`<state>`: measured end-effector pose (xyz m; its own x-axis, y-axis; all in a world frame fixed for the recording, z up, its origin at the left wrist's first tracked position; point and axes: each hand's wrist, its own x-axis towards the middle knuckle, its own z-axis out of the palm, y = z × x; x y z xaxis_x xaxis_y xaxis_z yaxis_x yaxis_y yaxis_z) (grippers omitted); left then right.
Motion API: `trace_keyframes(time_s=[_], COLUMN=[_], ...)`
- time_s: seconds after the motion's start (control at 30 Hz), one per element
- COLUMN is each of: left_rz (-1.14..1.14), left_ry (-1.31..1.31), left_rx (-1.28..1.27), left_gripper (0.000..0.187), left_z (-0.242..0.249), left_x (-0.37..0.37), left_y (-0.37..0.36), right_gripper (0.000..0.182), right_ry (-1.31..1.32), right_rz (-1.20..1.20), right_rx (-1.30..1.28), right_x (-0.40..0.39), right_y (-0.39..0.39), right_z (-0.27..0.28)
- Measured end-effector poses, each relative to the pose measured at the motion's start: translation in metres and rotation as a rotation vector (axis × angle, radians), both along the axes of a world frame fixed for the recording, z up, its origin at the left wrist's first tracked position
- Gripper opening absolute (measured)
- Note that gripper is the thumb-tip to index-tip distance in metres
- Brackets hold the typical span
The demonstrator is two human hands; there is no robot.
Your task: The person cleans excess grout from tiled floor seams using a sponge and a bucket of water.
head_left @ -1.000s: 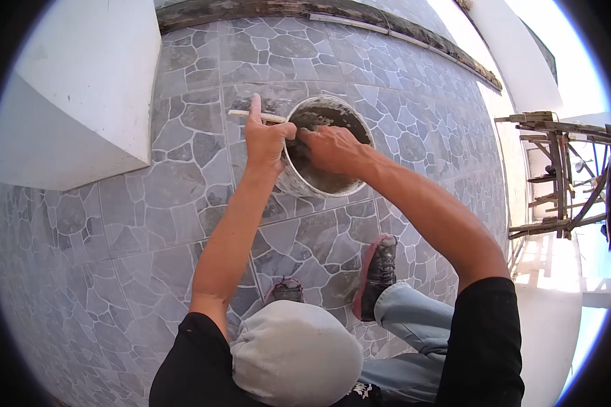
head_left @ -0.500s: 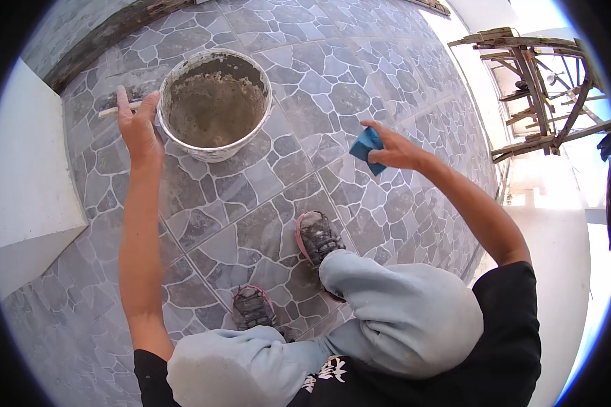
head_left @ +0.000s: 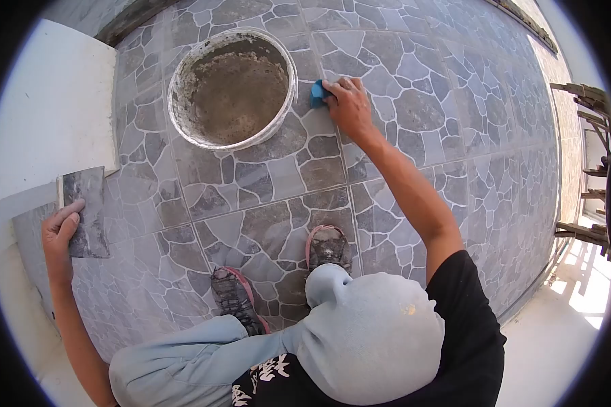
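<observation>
My right hand [head_left: 350,105] is pinching a blue pad [head_left: 317,93] just beside the bucket's [head_left: 233,89] rim; my left [head_left: 62,234] is gripping a flat plate [head_left: 85,214] near the white wall [head_left: 54,102]. Patterned floor [head_left: 265,227] is spreading between them.

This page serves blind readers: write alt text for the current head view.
A person's left hand holds a smeared plate and their right hand a blue pad, with a bucket of grey-brown mix between them on stone-patterned tiles.

Bucket [head_left: 284,117] stands on the floor [head_left: 377,200], mix [head_left: 241,91] inside — sponge [head_left: 316,94] just right of it, flat plate [head_left: 91,220] left and nearer, shoes [head_left: 328,247] before it — timber frame [head_left: 594,136] far right.
</observation>
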<state>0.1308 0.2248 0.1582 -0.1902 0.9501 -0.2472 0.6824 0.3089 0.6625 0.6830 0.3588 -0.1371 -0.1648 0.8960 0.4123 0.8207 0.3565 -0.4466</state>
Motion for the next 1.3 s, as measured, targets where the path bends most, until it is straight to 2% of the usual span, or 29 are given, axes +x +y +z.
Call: trace_keyframes(time_s=[0.03,0.07,0.1,0.17,0.23,0.27,0.33,0.43,0.5,0.53,0.6,0.73,0.8,0.87,0.9,0.97,1.03,1.1,1.17,1.23,1.3], left_rz=[-0.094,-0.210,-0.195,-0.311,-0.319,-0.318,-0.321,-0.316,-0.272,-0.280,-0.374,-0.338,-0.281,-0.330,-0.395,-0.393,-0.373,-0.399,-0.405,-0.414,-0.311], left_ry=[0.135,0.230,0.243,0.411,0.415,0.434,0.452,0.457,0.453,0.451,0.513,0.597,0.427,0.446,0.453,0.494,0.537,0.501,0.508,0.513,0.479], left_rx=[-0.134,-0.096,-0.104,-0.255,-0.214,-0.254,-0.302,-0.281,-0.511,-0.506,-0.727,-0.584,-0.499,-0.410,-0.314,-0.335,-0.350,-0.294,-0.364,-0.449,-0.544], left_gripper=[0.029,0.025,0.025,0.025,0.027,0.028,0.029,0.030,0.030,0.030,0.029,0.029,0.028,0.028,0.028,0.028,0.027,0.027,0.028,0.028,0.031], left_z=[0.013,0.015,0.017,0.019,0.009,0.006,-0.004,-0.040,-0.064,-0.075,-0.090,-0.105,-0.087,-0.081,-0.079,-0.073,-0.068,-0.073,-0.082,-0.094,-0.101], left_x=[0.020,0.038,0.051,0.065,0.054,0.048,0.025,-0.019,-0.034,-0.043,-0.055,-0.058,-0.024,-0.012,-0.007,0.002,-0.002,-0.011,-0.031,-0.050,-0.063], left_y=[-0.004,-0.004,-0.003,0.005,0.005,0.008,0.005,-0.009,-0.020,-0.021,-0.015,0.015,0.032,0.038,0.041,0.049,0.052,0.056,0.057,0.051,0.039], right_gripper=[0.032,0.033,0.035,0.034,0.032,0.032,0.035,0.037,0.037,0.038,0.037,0.034,0.031,0.021,0.019,0.019,0.019,0.020,0.026,0.035,0.039], right_ry=[-0.075,-0.121,-0.160,-0.044,-0.164,-0.176,-0.170,-0.156,-0.112,-0.122,-0.068,-0.062,-0.074,-0.115,-0.205,-0.276,-0.293,-0.328,-0.315,-0.289,-0.283], right_rz=[-0.028,-0.041,-0.057,-0.094,-0.167,-0.120,-0.046,0.041,0.055,0.051,0.042,0.022,-0.001,-0.046,-0.087,-0.172,-0.187,-0.152,-0.092,0.020,0.086], right_rx=[-0.011,-0.013,-0.057,-0.023,0.042,-0.026,0.006,-0.059,-0.222,-0.312,-0.399,-0.259,-0.124,-0.002,-0.011,-0.098,-0.115,0.078,0.057,0.004,-0.098], right_x=[-0.008,-0.013,-0.019,-0.032,-0.044,-0.042,-0.032,-0.003,0.018,0.026,0.037,0.027,0.007,-0.015,-0.022,-0.030,-0.033,-0.029,-0.024,-0.013,0.001], right_y=[0.047,0.092,0.131,0.160,0.161,0.148,0.088,-0.060,-0.155,-0.192,-0.236,-0.168,-0.082,0.022,0.073,0.158,0.192,0.193,0.145,0.057,-0.040], right_z=[0.001,-0.002,0.000,-0.002,-0.001,-0.004,-0.006,0.000,0.022,0.029,0.042,0.023,0.008,-0.009,-0.010,-0.007,-0.008,-0.013,-0.009,0.000,0.017])
